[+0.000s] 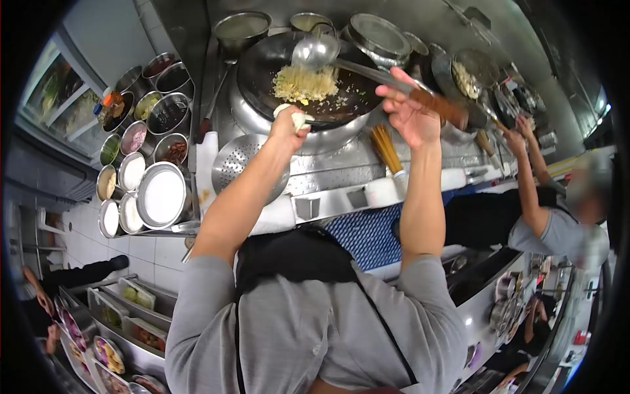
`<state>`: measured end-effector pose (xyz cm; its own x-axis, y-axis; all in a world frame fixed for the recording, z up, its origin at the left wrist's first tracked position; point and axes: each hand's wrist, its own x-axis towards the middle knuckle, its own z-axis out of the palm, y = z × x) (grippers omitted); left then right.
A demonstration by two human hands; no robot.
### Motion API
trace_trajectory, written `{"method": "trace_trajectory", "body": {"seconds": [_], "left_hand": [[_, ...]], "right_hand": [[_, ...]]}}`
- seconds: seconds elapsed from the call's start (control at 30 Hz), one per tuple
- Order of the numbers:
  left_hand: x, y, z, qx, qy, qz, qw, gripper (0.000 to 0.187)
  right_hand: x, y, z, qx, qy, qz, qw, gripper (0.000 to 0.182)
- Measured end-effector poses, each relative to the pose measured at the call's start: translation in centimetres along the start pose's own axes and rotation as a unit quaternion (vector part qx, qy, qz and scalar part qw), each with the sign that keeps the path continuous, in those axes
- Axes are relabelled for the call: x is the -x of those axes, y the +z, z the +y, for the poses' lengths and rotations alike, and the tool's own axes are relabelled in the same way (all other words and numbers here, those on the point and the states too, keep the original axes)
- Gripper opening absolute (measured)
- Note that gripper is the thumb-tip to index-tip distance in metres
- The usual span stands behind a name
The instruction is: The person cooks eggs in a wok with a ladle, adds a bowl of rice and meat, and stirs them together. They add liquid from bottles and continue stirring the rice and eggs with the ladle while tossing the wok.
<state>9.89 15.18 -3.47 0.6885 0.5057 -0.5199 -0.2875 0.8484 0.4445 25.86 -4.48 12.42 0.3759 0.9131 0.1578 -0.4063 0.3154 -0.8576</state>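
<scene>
My left hand (289, 128) is closed around a folded pale cloth (298, 120) at the near rim of a dark wok (259, 72). In the wok lies a heap of fried rice (308, 85) with yellow and green bits. My right hand (415, 115) is palm up at the wok's right, its fingers loosely curled, with the handle of a long ladle (316, 51) lying across them. The ladle's metal bowl is over the far side of the rice. Its wooden grip, blurred by motion, sticks out to the right past my hand.
A perforated strainer (246, 164) and a bamboo brush (386, 150) lie on the steel counter. Ingredient tubs (164, 194) crowd the left. Lidded pots (377, 36) stand behind the wok. At the right, a co-worker (545, 217) works at another wok (469, 73).
</scene>
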Motion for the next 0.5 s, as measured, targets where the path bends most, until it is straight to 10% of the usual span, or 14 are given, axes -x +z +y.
{"method": "trace_trajectory", "body": {"seconds": [0.1,0.17,0.23,0.5], "left_hand": [[-3.6,-1.9,0.1,0.008,-0.028,-0.029,0.999,0.009],[-3.1,-1.1,0.2,-0.01,-0.025,0.024,0.999,0.011],[-2.1,-0.9,0.3,-0.018,-0.014,0.034,0.999,0.013],[-1.6,-0.6,-0.7,-0.039,0.002,0.078,0.996,0.025]], "right_hand": [[-5.3,-1.1,1.1,0.407,-0.174,0.087,0.893,0.032],[-10.3,-1.2,5.4,0.258,-0.38,0.124,0.88,0.023],[-12.5,0.9,5.8,0.169,-0.296,0.066,0.938,0.026],[-12.1,4.6,0.7,0.183,-0.402,0.058,0.895,0.04]]}}
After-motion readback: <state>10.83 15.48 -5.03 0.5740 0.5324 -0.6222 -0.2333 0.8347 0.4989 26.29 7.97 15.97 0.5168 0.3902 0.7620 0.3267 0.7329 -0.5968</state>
